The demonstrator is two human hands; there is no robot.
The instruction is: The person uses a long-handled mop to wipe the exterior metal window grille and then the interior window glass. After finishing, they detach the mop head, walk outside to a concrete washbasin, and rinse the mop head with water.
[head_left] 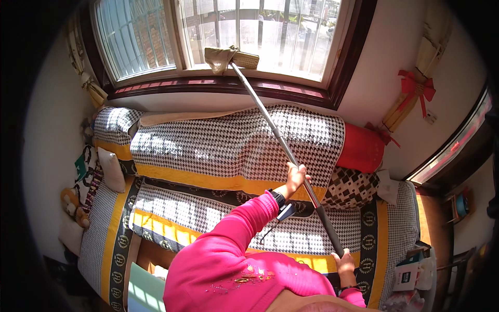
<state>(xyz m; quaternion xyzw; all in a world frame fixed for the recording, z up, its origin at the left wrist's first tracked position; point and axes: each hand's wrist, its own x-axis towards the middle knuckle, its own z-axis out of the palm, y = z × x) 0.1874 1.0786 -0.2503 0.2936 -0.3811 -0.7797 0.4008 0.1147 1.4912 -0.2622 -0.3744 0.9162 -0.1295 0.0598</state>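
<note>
My left hand (295,177) grips the middle of a long metal pole (257,102). Lower down, my right hand (344,262) is closed around the pole's dark grip end. At the far end, a flat mop head (246,60) with a beige cloth (218,59) knotted over part of it lies against the lower part of the sliding window (265,35). The pole runs slantwise above a sofa (218,156) covered in houndstooth fabric with yellow and black bands.
A red cushion (360,148) and a patterned cushion (351,189) lean at the sofa's right. Tied curtains (405,97) hang beside the window. Stuffed toys (70,201) sit at the left. A pale green table (145,288) stands in front, with boxes and bags (407,277) at lower right.
</note>
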